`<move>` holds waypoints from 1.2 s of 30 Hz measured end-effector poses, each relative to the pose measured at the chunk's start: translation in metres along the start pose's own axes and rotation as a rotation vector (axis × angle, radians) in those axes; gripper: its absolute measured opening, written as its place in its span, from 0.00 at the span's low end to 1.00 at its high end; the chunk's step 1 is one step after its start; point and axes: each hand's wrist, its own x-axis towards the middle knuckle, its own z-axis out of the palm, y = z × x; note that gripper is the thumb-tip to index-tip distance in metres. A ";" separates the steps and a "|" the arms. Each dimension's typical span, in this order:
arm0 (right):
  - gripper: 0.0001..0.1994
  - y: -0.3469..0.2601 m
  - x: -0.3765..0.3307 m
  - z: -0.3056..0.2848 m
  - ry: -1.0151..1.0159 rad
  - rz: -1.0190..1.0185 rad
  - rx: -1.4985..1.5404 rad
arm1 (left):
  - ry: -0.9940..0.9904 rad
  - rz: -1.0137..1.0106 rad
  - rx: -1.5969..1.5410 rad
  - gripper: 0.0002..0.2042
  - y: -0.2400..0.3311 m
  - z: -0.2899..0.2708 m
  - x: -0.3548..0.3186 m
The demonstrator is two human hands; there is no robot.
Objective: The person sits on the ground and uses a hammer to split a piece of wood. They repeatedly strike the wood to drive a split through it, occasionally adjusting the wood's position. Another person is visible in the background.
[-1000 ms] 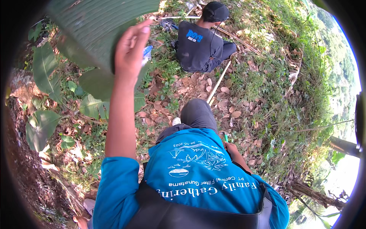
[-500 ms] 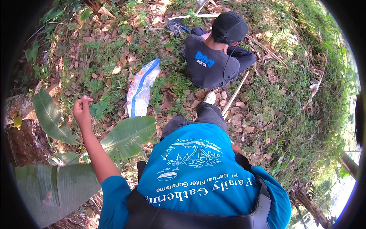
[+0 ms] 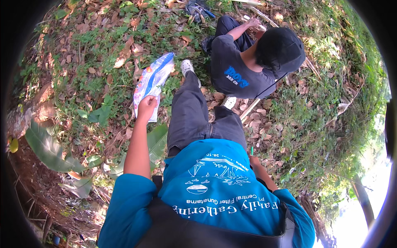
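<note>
My left hand (image 3: 148, 108) is closed, fingers curled in, at the end of my outstretched arm. It overlaps the near end of a white plastic sack (image 3: 155, 78) with a blue stripe, which lies on the ground; it seems to be above the sack, and I cannot make out anything in its fingers. Low beside my right hip, my right hand (image 3: 254, 160) is partly hidden by my blue shirt. A short, thin green object (image 3: 252, 151) sticks up from its closed fingers; its kind is unclear.
A person (image 3: 244, 68) in a dark shirt and black cap sits ahead, with a hand (image 3: 251, 22) at pale strips. A dark bag (image 3: 198, 10) lies far ahead. Banana leaves (image 3: 49, 149) stand at left. Dry leaves and grass cover the ground; a pale stick (image 3: 249, 109) lies near my shoe.
My left hand has swung right and forward, from over the greenery to over the sack. One leg has stepped forward. The green object now shows at my right hand. The other person appears farther right.
</note>
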 end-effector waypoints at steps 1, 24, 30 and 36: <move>0.26 -0.004 -0.008 0.001 -0.064 -0.182 -0.417 | -0.077 -0.034 0.046 0.08 -0.007 0.009 0.020; 0.24 -0.104 -0.096 0.196 0.005 0.635 0.412 | -0.377 0.054 0.272 0.13 -0.098 0.239 0.473; 0.24 -0.113 -0.085 0.200 -0.002 0.656 0.415 | -0.240 0.118 0.492 0.31 -0.100 0.320 0.516; 0.24 -0.116 -0.079 0.190 -0.024 0.674 0.396 | -0.071 0.113 0.552 0.19 -0.114 0.364 0.549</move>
